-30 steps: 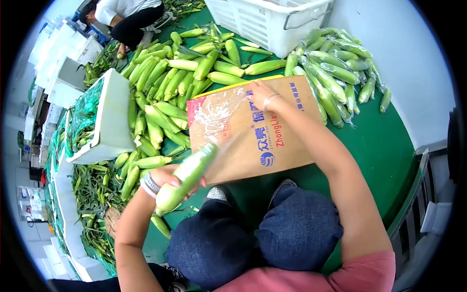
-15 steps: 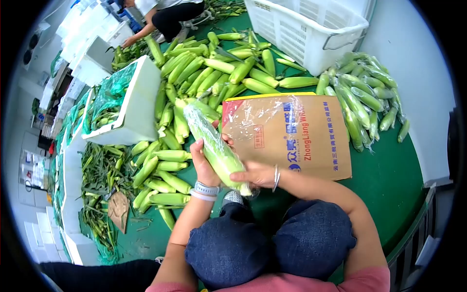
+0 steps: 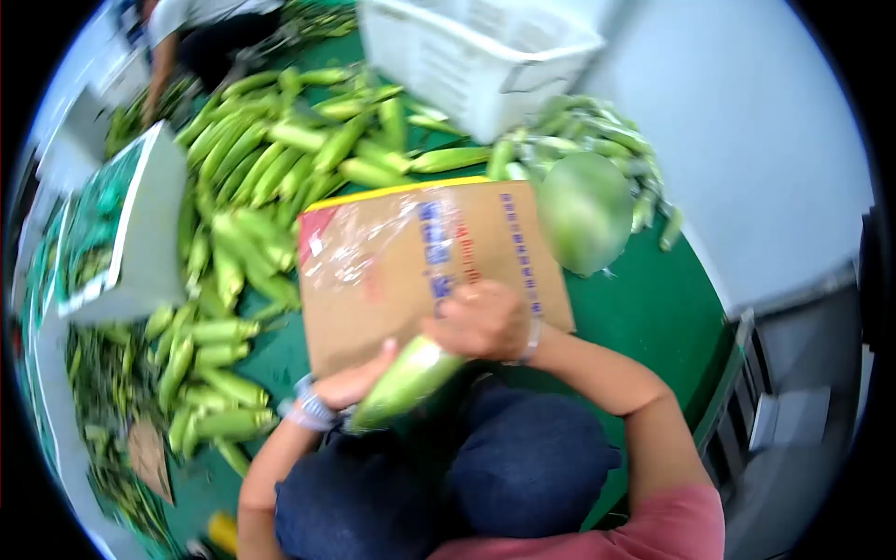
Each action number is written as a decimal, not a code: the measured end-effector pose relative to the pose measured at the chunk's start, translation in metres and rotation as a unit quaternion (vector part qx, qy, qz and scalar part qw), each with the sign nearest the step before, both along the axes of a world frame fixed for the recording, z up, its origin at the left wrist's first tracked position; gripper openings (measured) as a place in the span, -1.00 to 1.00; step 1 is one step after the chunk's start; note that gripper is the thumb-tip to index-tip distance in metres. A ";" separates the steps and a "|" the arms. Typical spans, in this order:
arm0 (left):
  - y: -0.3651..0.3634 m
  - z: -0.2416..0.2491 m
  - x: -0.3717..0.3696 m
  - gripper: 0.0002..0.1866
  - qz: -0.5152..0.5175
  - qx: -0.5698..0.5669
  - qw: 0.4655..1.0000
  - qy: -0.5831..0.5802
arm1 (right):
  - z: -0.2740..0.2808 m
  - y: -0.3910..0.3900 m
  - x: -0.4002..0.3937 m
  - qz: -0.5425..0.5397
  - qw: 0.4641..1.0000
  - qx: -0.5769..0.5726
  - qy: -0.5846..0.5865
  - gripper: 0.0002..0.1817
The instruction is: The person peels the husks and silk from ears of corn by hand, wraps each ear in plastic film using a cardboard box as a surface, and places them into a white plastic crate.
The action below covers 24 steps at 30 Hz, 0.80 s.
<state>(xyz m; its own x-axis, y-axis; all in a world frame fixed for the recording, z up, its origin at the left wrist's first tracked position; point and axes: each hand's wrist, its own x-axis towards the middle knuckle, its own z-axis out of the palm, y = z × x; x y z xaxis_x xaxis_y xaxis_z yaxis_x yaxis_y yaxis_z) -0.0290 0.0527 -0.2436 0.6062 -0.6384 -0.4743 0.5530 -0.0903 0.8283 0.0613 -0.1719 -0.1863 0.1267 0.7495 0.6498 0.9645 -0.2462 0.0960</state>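
Observation:
An ear of corn [image 3: 403, 385] in clear plastic film slants above my knees, its lower end toward the left. My right hand [image 3: 481, 320] is closed in a fist around its upper right end. Against its left side rests my left hand [image 3: 359, 378], thumb stretched up and the other fingers hidden behind the corn. Just beyond both hands lies a brown cardboard box [image 3: 373, 303] with blue and red print and shiny film over its top. Motion blurs the hands and the corn.
A heap of unwrapped corn [image 3: 271, 159] covers the green floor [image 3: 644, 308] beyond the box. Film-wrapped ears [image 3: 607, 140] are piled at right, near a white crate [image 3: 467, 70]. At left are a white foam box [image 3: 140, 215] and stripped husks [image 3: 107, 401]. Another person [image 3: 210, 37] crouches at far left.
The wrapped corn has turned from pointing up-left to slanting from lower left to upper right. My right hand has closed into a fist on its upper end. The view has swung right.

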 end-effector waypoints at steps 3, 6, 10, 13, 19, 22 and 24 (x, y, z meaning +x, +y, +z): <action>0.011 0.014 -0.005 -0.14 0.016 -0.147 0.987 0.057 | -0.006 -0.045 0.008 -0.081 0.959 -0.094 0.254 -0.56; 0.066 -0.034 -0.052 -0.81 0.514 -0.035 0.856 -0.046 | -0.007 -0.105 0.061 -0.349 0.881 -0.103 0.303 -0.56; 0.116 -0.097 -0.190 -0.65 0.383 0.629 0.673 -0.067 | -0.037 -0.283 0.249 -0.568 0.803 -0.025 0.179 -0.37; 0.095 -0.111 -0.261 -0.19 0.104 0.699 0.691 0.153 | -0.068 -0.383 0.368 -0.580 0.729 0.018 0.363 -0.24; 0.093 -0.137 -0.289 -0.41 0.144 0.710 0.684 0.082 | -0.056 -0.117 0.139 -0.308 0.849 -0.060 0.424 -0.59; 0.119 -0.184 -0.304 -0.42 0.225 0.682 0.696 -0.016 | -0.051 -0.074 0.090 -0.283 0.855 -0.120 0.419 -0.62; 0.121 -0.148 -0.267 -0.47 0.429 0.591 0.682 -0.031 | -0.046 -0.068 0.077 -0.294 0.845 -0.157 0.419 -0.63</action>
